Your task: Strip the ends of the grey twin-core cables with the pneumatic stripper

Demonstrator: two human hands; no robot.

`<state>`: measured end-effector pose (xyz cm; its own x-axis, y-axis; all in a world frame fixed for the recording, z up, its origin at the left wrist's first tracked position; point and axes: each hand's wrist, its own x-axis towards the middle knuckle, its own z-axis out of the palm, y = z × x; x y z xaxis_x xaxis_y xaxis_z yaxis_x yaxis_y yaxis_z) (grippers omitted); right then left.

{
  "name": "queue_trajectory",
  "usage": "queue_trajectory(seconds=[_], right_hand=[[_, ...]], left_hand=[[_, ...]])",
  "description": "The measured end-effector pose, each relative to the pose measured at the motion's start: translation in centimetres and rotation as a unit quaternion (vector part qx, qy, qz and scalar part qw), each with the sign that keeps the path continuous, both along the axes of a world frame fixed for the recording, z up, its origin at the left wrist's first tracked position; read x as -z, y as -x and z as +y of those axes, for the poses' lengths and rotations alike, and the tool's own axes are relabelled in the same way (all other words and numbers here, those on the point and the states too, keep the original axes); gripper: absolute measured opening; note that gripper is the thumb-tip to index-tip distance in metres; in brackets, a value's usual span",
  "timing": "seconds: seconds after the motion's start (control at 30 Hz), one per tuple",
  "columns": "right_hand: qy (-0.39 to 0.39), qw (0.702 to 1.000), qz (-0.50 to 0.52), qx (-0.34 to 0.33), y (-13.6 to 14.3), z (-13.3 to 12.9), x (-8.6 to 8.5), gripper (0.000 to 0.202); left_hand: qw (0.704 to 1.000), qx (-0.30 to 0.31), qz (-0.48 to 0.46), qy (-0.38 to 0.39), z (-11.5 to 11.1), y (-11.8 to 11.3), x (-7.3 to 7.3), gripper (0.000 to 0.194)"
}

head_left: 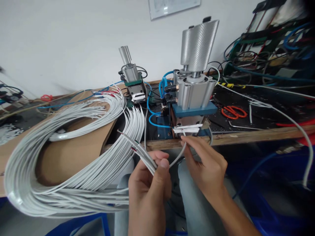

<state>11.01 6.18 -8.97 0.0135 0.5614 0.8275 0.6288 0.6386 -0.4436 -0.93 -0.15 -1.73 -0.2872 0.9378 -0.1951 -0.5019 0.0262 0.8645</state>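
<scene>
My left hand [154, 183] is closed round several white cables [141, 152], thumb on top, their stripped ends with coloured cores pointing up and left. One cable [179, 155] curves from that hand to the right. Its end is pinched between the thumb and fingers of my right hand [206, 164], right at the white-taped jaws [187, 128] of a pneumatic press [194, 93]. Whether the tip sits inside the jaws I cannot tell. A big coil of white cables [27, 164] lies left of my left hand, some strands running behind it.
A smaller press [133, 77] stands further back on the bench. A second cable coil [118, 101] rests on cardboard [61, 164]. Orange-handled scissors [233, 112], a hex key [243, 126] and blue air hoses [150, 105] lie around. The wooden bench edge [236, 137] runs below the press.
</scene>
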Motion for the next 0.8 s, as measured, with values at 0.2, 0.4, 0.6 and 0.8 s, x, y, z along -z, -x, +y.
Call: queue_trajectory(seconds=[0.2,0.4,0.6,0.8], right_hand=[[-0.044,0.998,-0.036,-0.039,-0.4,-2.8,0.9,0.052],[-0.065,0.991,-0.070,-0.089,-0.6,-6.1,1.7,0.061],[-0.056,0.988,-0.082,-0.117,-0.5,-7.5,2.0,0.064],[-0.050,0.986,-0.089,-0.135,-0.4,-7.9,1.8,0.062]], left_hand=[[0.998,0.039,0.050,0.026,-0.5,0.1,1.1,0.020],[0.997,0.054,0.060,0.009,-1.3,-0.1,1.8,0.018],[0.998,0.042,0.047,-0.004,-1.9,0.0,1.5,0.012],[0.997,0.033,0.063,-0.009,-2.4,0.1,1.0,0.015]])
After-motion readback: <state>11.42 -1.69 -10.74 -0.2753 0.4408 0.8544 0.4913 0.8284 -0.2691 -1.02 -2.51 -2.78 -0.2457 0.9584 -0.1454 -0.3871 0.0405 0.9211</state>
